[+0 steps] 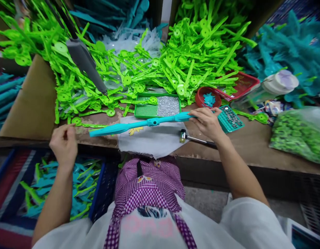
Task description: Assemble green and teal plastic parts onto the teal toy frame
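Note:
My right hand (208,124) grips the right end of a long teal plastic part (154,121), with fingers and thumb closed on it. The part is held level above a white cloth (154,140) with a yellow print. At the bench's left front, my left hand (64,145) is closed with thumb and finger pinched. Its fingertips are beside the round end of a lime-green plastic arm (77,121); whether they hold anything is unclear. A small mallet (183,136) lies below my right hand, its head on the cloth.
Lime-green parts (172,62) are heaped behind a green tray (147,110) of small metal pieces. An electric screwdriver (83,57) hangs at left. To the right are a red bowl (201,98), teal tray (236,128), bottle (269,86) and bag (300,135). A blue crate (99,193) stands below left.

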The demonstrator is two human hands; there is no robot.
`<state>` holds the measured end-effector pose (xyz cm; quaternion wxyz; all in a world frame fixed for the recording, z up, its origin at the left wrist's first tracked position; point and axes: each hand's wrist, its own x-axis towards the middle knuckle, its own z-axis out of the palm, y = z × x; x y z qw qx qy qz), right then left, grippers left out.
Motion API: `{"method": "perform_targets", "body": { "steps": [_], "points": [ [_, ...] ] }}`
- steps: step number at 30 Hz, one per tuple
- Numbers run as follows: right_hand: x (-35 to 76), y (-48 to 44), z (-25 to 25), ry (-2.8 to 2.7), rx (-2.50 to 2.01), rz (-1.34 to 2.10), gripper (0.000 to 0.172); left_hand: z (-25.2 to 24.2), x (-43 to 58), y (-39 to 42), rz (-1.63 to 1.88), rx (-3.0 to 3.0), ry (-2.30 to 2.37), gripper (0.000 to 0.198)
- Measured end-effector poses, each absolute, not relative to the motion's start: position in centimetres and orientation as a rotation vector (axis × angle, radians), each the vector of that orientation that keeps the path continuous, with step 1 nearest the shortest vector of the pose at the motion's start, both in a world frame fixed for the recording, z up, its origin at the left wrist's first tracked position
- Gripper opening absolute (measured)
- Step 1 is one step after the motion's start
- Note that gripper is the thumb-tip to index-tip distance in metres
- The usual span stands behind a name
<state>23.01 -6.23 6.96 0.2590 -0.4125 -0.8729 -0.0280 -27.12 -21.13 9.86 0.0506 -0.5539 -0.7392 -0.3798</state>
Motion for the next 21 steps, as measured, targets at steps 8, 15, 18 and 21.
{"method": "perform_targets", "body": {
  "steps": [8,15,18,21],
  "points": [
    [22.5,-6.7,6.9,-2.342,-1.176,-0.026,0.025,9.4,-22.0,-18.5,-0.732,-2.263,-1.779,0.03],
    [25.7,-8.1,8.2,-1.693,-1.353,0.268,0.048,8.8,-23.5,-18.0,-0.762,-2.255,-1.588,0.026],
    [26.6,-8.8,7.6,-1.113,-1.6,0.684,0.058,8.5,-23.3,-18.5,-0.792,-2.232,-1.507,0.027],
    [25.6,-9.3,7.1,-0.843,-1.623,1.391,0.051,7.5,-23.3,-19.4,-0.807,-2.215,-1.403,0.037]
  ]
}}
